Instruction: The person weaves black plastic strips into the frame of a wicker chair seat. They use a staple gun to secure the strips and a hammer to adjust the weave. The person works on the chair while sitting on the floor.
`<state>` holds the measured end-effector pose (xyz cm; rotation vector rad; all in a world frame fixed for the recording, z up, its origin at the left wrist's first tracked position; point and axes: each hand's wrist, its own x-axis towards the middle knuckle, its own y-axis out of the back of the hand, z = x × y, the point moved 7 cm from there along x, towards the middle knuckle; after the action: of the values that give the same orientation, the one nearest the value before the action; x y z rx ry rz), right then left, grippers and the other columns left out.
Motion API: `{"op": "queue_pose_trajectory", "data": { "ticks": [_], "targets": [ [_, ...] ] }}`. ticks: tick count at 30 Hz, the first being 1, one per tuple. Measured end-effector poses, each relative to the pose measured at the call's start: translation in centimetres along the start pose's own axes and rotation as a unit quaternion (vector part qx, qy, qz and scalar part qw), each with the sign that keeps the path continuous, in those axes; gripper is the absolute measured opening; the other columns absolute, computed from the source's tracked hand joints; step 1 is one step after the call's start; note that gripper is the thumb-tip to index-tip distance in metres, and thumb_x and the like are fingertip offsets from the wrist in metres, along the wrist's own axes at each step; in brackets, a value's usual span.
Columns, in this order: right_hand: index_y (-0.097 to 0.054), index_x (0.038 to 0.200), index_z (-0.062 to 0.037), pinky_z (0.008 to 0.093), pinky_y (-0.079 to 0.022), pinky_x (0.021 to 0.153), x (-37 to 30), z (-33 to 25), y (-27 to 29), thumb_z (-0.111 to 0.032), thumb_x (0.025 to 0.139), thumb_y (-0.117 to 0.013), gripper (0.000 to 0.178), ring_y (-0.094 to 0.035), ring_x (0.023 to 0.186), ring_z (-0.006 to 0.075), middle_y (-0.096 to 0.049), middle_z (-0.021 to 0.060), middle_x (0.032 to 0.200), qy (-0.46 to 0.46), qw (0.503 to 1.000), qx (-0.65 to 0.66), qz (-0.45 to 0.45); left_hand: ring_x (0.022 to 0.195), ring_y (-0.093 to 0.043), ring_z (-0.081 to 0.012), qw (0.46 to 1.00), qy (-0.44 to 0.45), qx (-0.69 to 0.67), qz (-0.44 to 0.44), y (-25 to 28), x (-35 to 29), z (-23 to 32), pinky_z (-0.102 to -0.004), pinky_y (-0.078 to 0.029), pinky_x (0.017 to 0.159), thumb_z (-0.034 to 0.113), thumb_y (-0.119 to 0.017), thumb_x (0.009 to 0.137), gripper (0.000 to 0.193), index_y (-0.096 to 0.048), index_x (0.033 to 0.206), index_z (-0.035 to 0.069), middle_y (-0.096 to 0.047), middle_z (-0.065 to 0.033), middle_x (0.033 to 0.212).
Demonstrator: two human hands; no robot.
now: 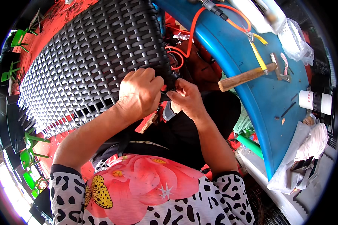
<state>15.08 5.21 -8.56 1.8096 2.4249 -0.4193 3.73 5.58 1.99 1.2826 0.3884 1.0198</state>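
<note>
Closest to the lens, it's one shirt [146, 189], spotted, with one pink flower and one yellow butterfly across it; just beyond, two hands at work, side by side! Left hand [141, 92] is balled up at the dark weave [97, 56], its contents hidden; right hand [187, 98] has thumb and fingers pinched on one dark strand [165, 96] between the two. And that's one weave, filling the upper left above a red floor [35, 56], long axis slanting from lower left to upper right, loose ends pointing lower left, the hands on its lower right corner. Over to the right, one blue bench [266, 99]: one hammer [244, 78], handle to the lower left, one pair of yellow pliers [257, 56] against it, one white cylinder [306, 99] by the far edge. One orange hose [193, 32] loops above. Far left, two green chairs [19, 38] up top, more below, too bunched to count.
</note>
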Motion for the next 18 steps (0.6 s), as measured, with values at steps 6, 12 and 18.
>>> {"op": "queue_pose_trajectory", "data": {
  "ticks": [6,12,18],
  "targets": [
    [-0.048,0.075,-0.0036,0.0213,-0.031,0.052,0.1,-0.1,0.7,-0.004,0.075,-0.067,0.019,-0.035,0.061,0.0034,-0.037,-0.0053,0.067,0.022,1.000,0.007,0.011,0.066,-0.053,-0.0298,1.000,0.017,-0.009,-0.013,-0.1,0.5,0.2,-0.0399,-0.044,0.058,0.003,-0.061,0.066,0.011,-0.050,0.070,0.005,-0.047,-0.0101,0.072],
    [-0.056,0.106,0.0008,0.0178,-0.040,0.062,0.1,-2.2,0.3,0.004,0.075,-0.066,0.033,-0.047,0.070,0.0031,-0.049,-0.0037,0.078,0.063,0.990,0.121,0.038,0.065,-0.053,-0.0300,1.000,0.019,-0.012,-0.001,0.0,0.5,-0.1,-0.0404,-0.044,0.058,0.004,-0.062,0.067,0.011,-0.052,0.072,0.005,-0.048,-0.0101,0.071],
    [-0.056,0.108,0.0023,0.0170,-0.043,0.060,1.3,-2.0,0.6,0.004,0.073,-0.067,0.037,-0.052,0.069,0.0030,-0.056,-0.0001,0.081,0.092,0.989,0.103,0.050,0.064,-0.054,-0.0289,1.000,0.016,-0.017,0.020,0.1,0.1,-0.4,-0.0396,-0.044,0.059,0.006,-0.064,0.068,0.010,-0.054,0.073,0.005,-0.048,-0.0090,0.070]
  ]
}}
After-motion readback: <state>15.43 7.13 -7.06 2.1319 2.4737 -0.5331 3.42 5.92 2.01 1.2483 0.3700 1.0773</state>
